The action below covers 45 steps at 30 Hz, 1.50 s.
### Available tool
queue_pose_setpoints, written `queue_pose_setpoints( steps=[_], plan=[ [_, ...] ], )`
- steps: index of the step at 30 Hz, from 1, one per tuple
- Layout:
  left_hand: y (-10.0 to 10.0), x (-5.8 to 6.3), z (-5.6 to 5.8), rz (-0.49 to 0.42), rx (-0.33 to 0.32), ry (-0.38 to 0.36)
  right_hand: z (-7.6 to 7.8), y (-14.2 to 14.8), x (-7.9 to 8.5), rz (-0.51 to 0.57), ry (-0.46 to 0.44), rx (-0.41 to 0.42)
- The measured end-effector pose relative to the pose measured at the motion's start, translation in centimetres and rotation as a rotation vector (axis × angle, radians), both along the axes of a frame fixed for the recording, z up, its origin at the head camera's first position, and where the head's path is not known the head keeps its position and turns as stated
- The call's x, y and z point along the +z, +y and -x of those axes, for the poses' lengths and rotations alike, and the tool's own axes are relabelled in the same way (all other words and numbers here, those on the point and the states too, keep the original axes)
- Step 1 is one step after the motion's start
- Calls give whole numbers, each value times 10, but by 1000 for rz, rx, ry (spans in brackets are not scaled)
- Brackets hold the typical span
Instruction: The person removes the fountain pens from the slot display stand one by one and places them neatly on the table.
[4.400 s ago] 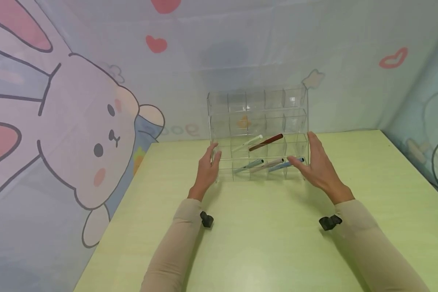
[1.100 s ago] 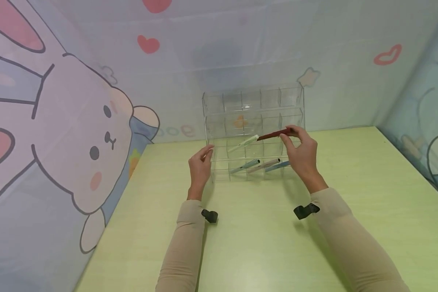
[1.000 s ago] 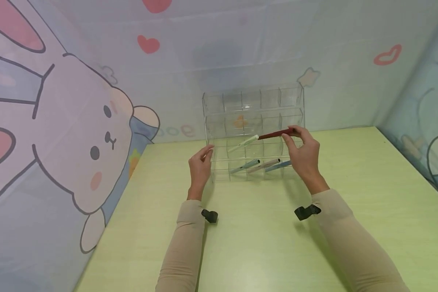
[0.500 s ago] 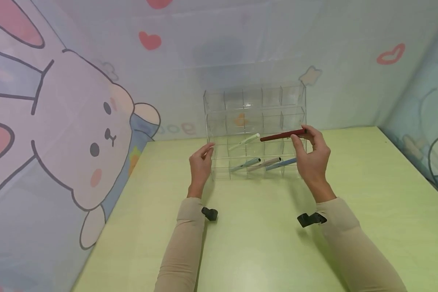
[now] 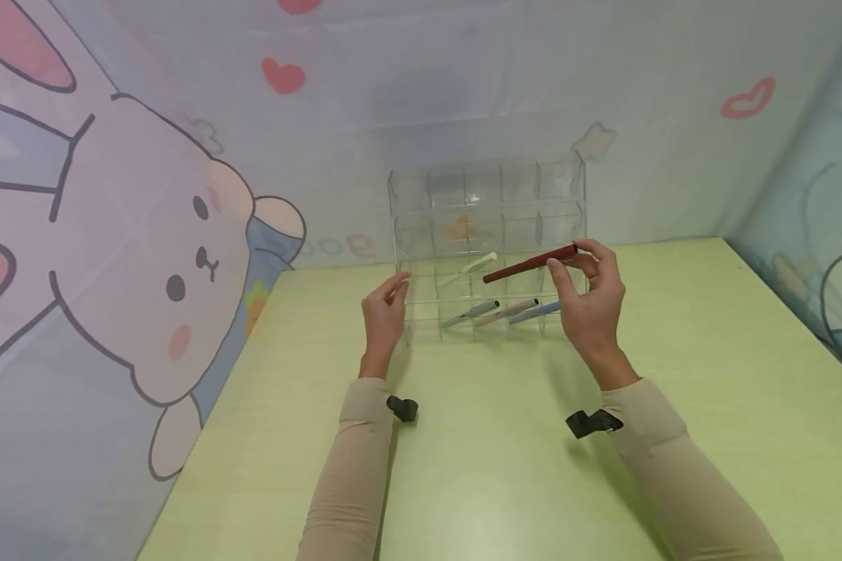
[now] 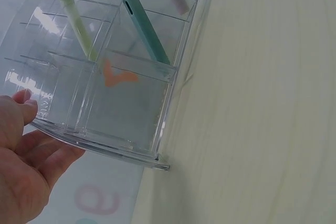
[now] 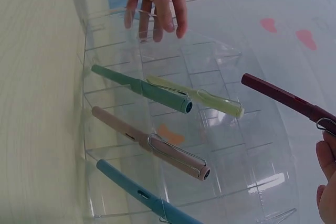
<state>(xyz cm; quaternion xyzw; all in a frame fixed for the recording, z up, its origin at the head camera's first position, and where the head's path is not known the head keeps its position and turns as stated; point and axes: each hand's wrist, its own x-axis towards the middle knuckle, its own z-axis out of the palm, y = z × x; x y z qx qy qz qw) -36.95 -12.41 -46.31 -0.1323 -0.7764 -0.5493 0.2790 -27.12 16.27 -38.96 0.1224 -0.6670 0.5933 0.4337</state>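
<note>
In the head view, the right hand (image 5: 592, 300) pinches the dark red pen (image 5: 526, 265) near its clip end, with the thumb below and the fingers above. The pen is in front of the clear rack (image 5: 487, 209); if it touches the rack, I cannot tell. Its long axis is slanted: from the right-hand grip it goes to the left and downward, so the free end is lower and points to the left-hand side. The right wrist view shows the metal clip of this pen just beside the fingertips.

The left hand (image 5: 383, 321) grasps the left side panel of the rack, thumb on one face and fingers on the other, as the left wrist view shows.

Between the two grips, four other pens lean in the rack, almost parallel with the red one, cap ends up and toward the right hand. In the lowest tier, counted from the left-hand grip, the green pen (image 5: 472, 314) is in the second compartment, the beige pen (image 5: 508, 312) in the third, the blue pen (image 5: 535, 312) in the fourth. The light green pen (image 5: 472, 267) is one tier above the green one.

Behind the left-hand grip, the backdrop (image 5: 533, 93) carries faint round letters (image 5: 358, 246), like "g" and "o". Any marking on the pens is too small to read.
</note>
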Motion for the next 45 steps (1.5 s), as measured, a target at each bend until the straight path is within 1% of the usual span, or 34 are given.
queue_pose_setpoints(
  steps=[3, 10, 12, 16, 18, 21, 23, 25, 33, 36, 39, 43, 45],
  plan=[
    [0, 0, -1, 3, -5, -4, -2, -3, -3, -10, -9, 9],
    [2, 0, -4, 0, -13, -4, -7, -8, -5, 21, 22, 128],
    [2, 0, -3, -1, -17, -3, -7, -9, -5, 28, 24, 141],
    [3, 1, -2, -3, -21, -1, -7, -10, -6, 23, 0, 140],
    [2, 1, -2, -1, -17, -1, -7, -10, -7, 20, -17, 161],
    [2, 1, -2, -2, -10, -4, -7, -11, -9, 36, -35, 238],
    [2, 1, -3, -6, -7, -9, -6, -12, -10, 52, -36, 302],
    [2, 1, -4, -12, -10, -12, -5, -14, -11, 65, -33, 349],
    [1, 0, -3, -11, -16, -14, -4, -16, -12, 131, -62, 468],
    [1, 0, -2, -1, -17, -7, -3, -17, -14, 139, -68, 491],
    [0, -1, -2, 14, -13, 7, -2, -18, -16, 129, -85, 488],
    [1, -1, -3, 31, -5, 17, -1, -20, -18, 114, -152, 485],
    [2, -2, -2, 31, -4, 22, -2, -21, -19, 118, -193, 501]
  ],
)
